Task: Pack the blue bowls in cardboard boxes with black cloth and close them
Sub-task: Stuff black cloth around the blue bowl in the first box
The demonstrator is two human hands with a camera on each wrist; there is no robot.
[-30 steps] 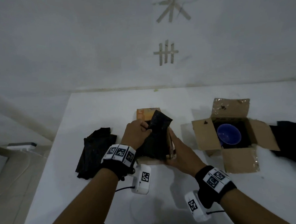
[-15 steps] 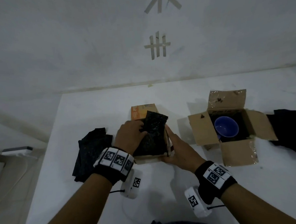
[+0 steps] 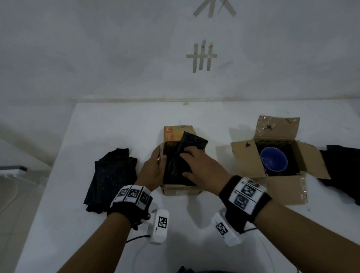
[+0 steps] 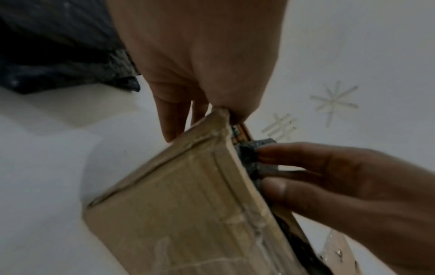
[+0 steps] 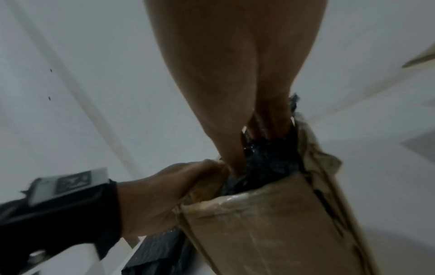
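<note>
Left to right on the counter (image 3: 111, 123): folded cloth (image 3: 112, 177); left hand (image 3: 153, 171) pinching the centre box (image 3: 182, 189) by its left side; right hand (image 3: 203, 168), fingers extended, pressing black cloth (image 3: 193, 141) into it; open box (image 3: 245, 160) holding a blue bowl (image 3: 273, 159).

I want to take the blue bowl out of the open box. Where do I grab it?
Probably by the rim, reaching straight down from above. The blue bowl sits upright, mouth up, low inside the open box, whose walls and black cloth lining close off its sides.
</note>
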